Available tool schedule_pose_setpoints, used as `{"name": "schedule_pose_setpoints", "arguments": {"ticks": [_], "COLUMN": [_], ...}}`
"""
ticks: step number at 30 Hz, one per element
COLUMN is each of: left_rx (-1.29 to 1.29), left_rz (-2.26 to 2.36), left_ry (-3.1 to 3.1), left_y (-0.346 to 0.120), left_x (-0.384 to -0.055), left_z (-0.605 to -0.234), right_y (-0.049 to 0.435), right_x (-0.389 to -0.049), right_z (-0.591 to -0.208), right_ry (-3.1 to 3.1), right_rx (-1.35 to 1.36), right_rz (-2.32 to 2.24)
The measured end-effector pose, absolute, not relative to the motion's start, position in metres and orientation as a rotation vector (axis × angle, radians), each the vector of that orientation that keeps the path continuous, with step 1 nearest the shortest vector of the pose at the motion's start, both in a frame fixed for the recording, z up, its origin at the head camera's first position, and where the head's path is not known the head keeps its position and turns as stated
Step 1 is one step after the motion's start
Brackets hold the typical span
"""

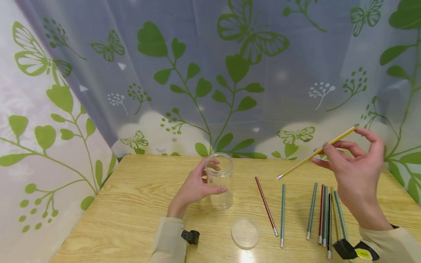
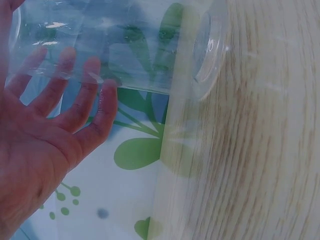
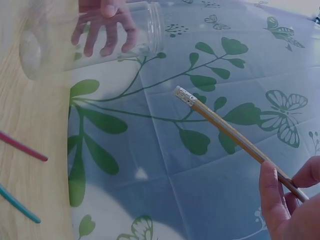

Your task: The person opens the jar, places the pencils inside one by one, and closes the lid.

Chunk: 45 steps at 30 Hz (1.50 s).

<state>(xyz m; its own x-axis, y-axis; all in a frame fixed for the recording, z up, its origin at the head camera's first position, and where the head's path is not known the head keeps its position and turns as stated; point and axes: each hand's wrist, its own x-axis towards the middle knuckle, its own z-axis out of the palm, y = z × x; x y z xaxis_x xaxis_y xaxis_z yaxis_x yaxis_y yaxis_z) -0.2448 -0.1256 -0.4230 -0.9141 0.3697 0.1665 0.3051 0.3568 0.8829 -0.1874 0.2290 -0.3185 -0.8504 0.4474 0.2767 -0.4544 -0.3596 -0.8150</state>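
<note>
A clear, lidless plastic jar (image 1: 222, 201) stands upright on the wooden table. My left hand (image 1: 195, 185) grips its side, thumb across the front and fingers round behind. In the left wrist view those fingers (image 2: 82, 100) curve against the jar wall (image 2: 145, 75). Up in the air to the right, my right hand (image 1: 358, 177) pinches a yellow pencil (image 1: 300, 162) between thumb and fingers. The pencil slants, its white eraser end (image 3: 184, 95) down and toward the jar. Part of the jar's left side is hidden by the left hand.
A round clear lid (image 1: 245, 233) lies in front of the jar. A red pencil (image 1: 265, 204) and a teal pencil (image 1: 283, 215) lie right of it. Several more pencils (image 1: 321, 215) lie below the right hand. Behind the table (image 1: 131, 204) hangs a leaf-patterned curtain (image 1: 204, 120).
</note>
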Motion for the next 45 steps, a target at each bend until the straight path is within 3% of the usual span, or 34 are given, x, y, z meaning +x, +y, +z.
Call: {"name": "schedule_pose_setpoints", "arguments": {"ticks": [24,45], "left_rx": [0.664,0.651], "left_rz": [1.647,1.628], "left_ry": [2.495,2.520], "left_y": [-0.127,-0.126], "left_x": [-0.245,-0.246], "left_z": [-0.424,-0.421], "right_y": [0.173,0.127], "right_x": [-0.195,-0.214], "right_z": [-0.293,-0.303], "right_ry": [-1.285,-1.367], "right_rx": [0.188,0.342], "right_rz": [2.179,2.160]}}
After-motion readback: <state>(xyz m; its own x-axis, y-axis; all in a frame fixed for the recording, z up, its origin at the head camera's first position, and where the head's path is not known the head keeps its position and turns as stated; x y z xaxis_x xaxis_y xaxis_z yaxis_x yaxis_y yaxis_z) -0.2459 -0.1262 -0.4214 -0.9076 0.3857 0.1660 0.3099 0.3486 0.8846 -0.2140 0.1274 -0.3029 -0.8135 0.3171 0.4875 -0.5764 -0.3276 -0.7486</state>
